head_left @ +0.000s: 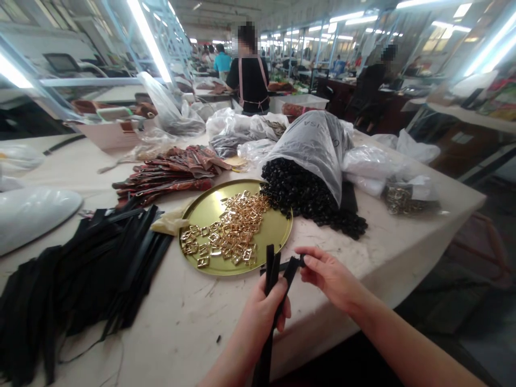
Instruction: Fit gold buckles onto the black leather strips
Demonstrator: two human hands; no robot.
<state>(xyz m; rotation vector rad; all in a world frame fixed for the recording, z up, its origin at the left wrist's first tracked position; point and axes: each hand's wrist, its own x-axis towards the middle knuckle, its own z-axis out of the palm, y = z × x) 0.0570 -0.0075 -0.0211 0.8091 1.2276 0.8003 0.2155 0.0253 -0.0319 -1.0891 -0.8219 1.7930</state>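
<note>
My left hand [269, 301] is closed around several black straps [291, 269], whose upper ends stick up past the thumb and whose lengths hang down below. My right hand [328, 275] pinches a small black piece [301, 260] between thumb and fingertips, level with a strap end; its exact kind is too small to make out. Just beyond both hands lies a round gold tray [278, 228] with a heap of gold-coloured metal buckles [242, 217]. Behind the tray, small black fittings [306, 188] spill out of a translucent plastic bag [312, 142].
A large pile of black straps [92, 274] covers the table's left side. Red-brown patterned strips [169, 172] are stacked behind the tray. Clear bags [371, 164] and a pink box [107, 134] stand farther back. A person [252, 75] stands beyond the table, facing away.
</note>
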